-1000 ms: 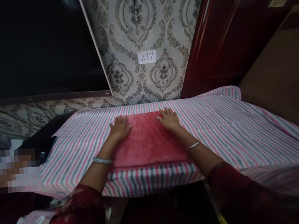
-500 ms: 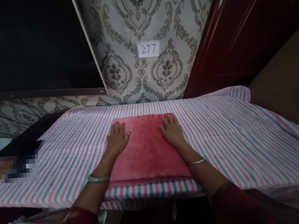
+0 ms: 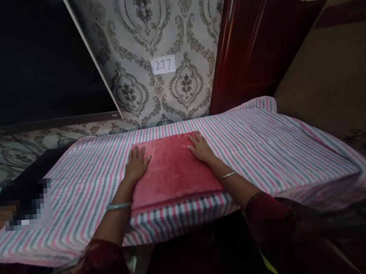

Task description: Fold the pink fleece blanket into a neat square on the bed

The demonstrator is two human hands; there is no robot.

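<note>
A folded pinkish-red plush cloth (image 3: 173, 171) lies flat near the front edge of the table, on a striped tablecloth (image 3: 249, 149). My left hand (image 3: 137, 163) rests palm down over its left edge, fingers spread. On the far right corner of the folded cloth lies my right hand (image 3: 201, 147), also flat with its fingers apart. Neither hand grips anything. The undersides of both hands are hidden.
A large dark screen (image 3: 36, 59) stands at the back left before the patterned wall. A paper marked 277 (image 3: 163, 65) is on that wall. Dark red wooden furniture (image 3: 245, 45) rises at the back right. A blurred-out patch (image 3: 27, 204) covers something at the left edge.
The camera view has turned, so the scene sits tilted and shifted left. Both hands stay flat on the folded cloth in nearly the same places.
</note>
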